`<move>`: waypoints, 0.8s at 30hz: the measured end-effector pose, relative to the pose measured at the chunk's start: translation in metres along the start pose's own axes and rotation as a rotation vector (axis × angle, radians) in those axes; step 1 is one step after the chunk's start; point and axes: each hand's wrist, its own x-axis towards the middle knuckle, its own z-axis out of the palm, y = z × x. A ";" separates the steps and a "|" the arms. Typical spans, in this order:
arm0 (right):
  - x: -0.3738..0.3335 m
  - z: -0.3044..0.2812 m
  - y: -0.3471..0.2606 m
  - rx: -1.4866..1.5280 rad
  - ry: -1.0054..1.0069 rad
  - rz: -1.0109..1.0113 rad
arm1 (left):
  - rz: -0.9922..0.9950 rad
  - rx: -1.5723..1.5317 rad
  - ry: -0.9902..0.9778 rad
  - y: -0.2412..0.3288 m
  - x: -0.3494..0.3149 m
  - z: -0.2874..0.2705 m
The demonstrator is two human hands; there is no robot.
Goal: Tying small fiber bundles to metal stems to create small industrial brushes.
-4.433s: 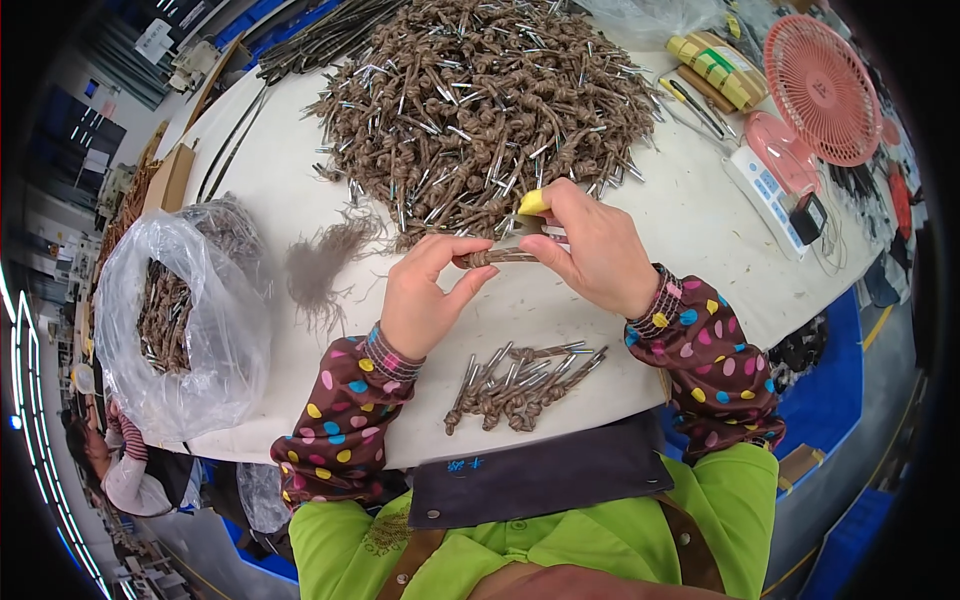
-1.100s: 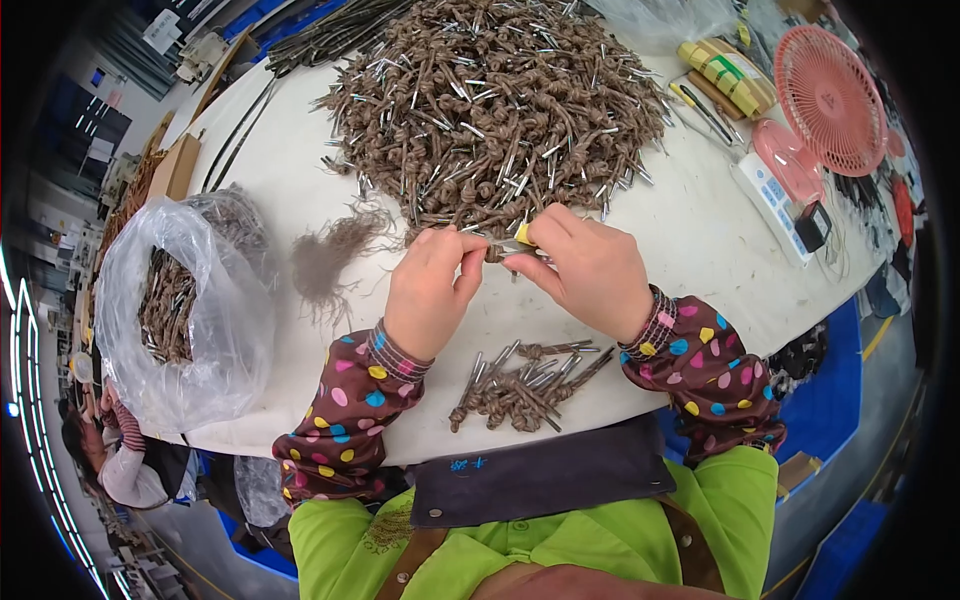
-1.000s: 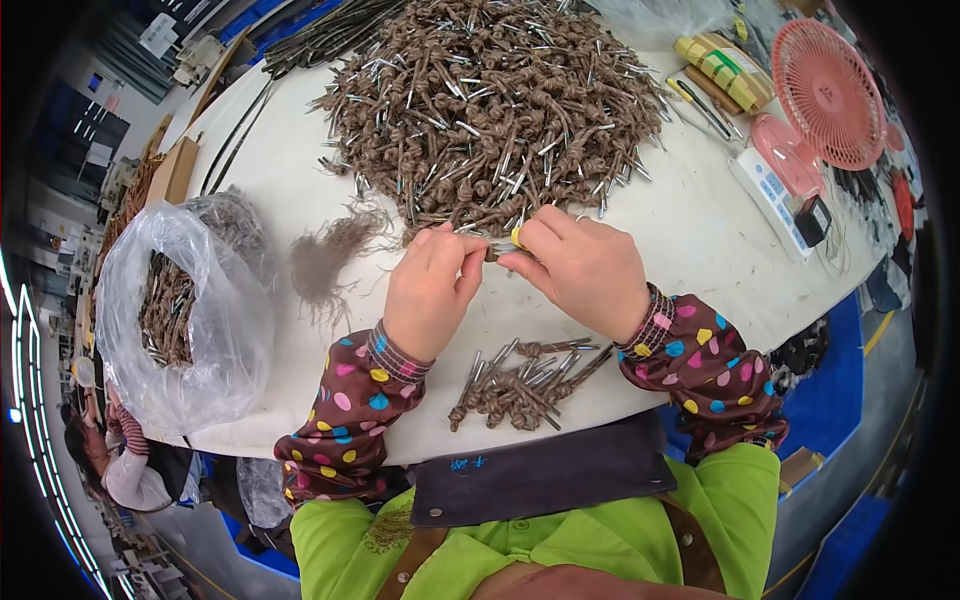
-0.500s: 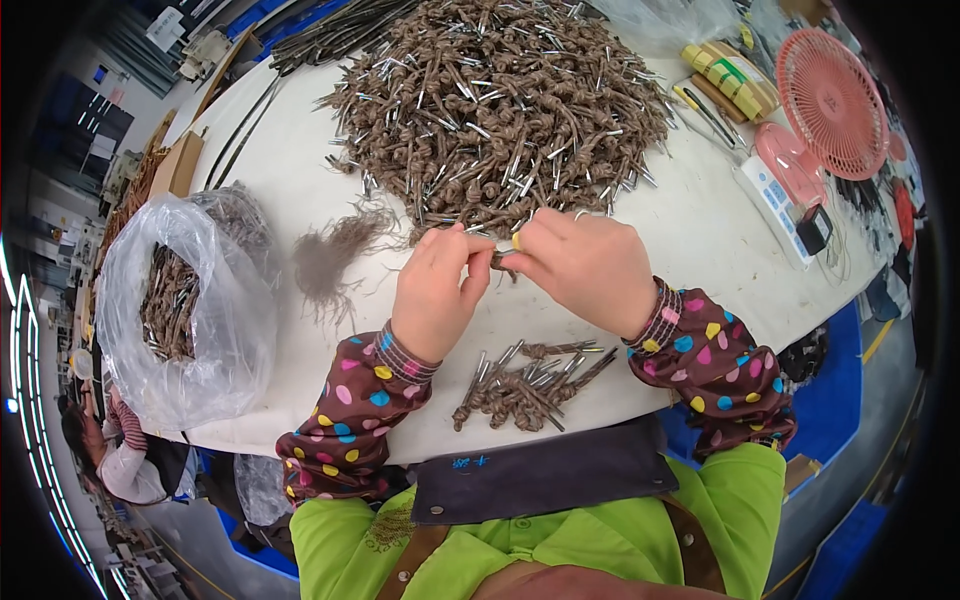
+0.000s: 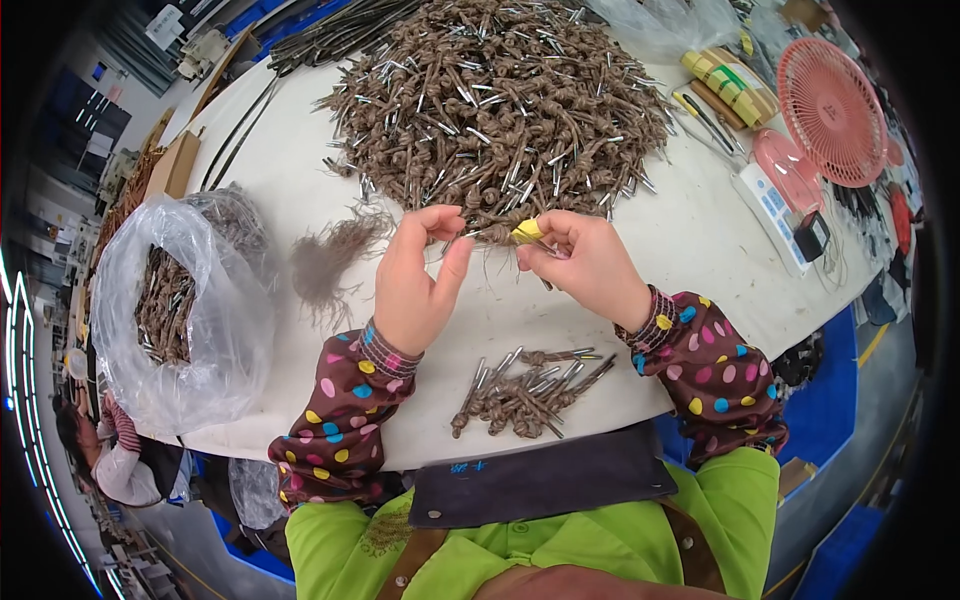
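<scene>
My left hand (image 5: 415, 280) is raised over the white table, with thumb and fingers apart and nothing gripped that I can see. To its right, my right hand (image 5: 585, 268) is closed around a short brown cord piece (image 5: 548, 284), mostly hidden by the fingers. A yellow wrap (image 5: 527, 232) shows at a fingertip of that hand. Fine loose fibres hang between the hands. Just beyond them rises a large heap of knotted brown cords with metal tips (image 5: 500, 110). Nearer my body lies a small pile of the same cords (image 5: 525, 395).
A clear plastic bag (image 5: 235, 330) of cords stands at left, beside a tuft of loose fibre (image 5: 330, 260). At right are a pink fan (image 5: 832, 112), a white power strip (image 5: 775, 215), scissors (image 5: 712, 120) and a yellow roll (image 5: 735, 88). The table (image 5: 690, 240) has a curved-looking edge.
My hands have separated from a shared pinch. The left has opened and drawn left; the right has moved slightly right with the cord piece.
</scene>
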 end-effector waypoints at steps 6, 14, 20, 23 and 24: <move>0.001 0.002 0.002 0.102 -0.036 0.033 | 0.521 0.568 0.064 -0.004 0.000 0.005; -0.001 -0.009 -0.018 0.222 -0.208 0.202 | 0.635 0.724 0.079 -0.007 -0.001 0.003; -0.001 -0.006 -0.011 0.265 -0.238 0.171 | 0.639 0.699 0.055 -0.004 0.003 0.001; -0.002 -0.011 -0.020 0.287 -0.319 0.239 | 0.609 0.580 0.036 -0.007 0.004 0.003; -0.001 -0.011 -0.018 0.288 -0.321 0.239 | 0.571 0.480 0.011 -0.013 0.003 0.003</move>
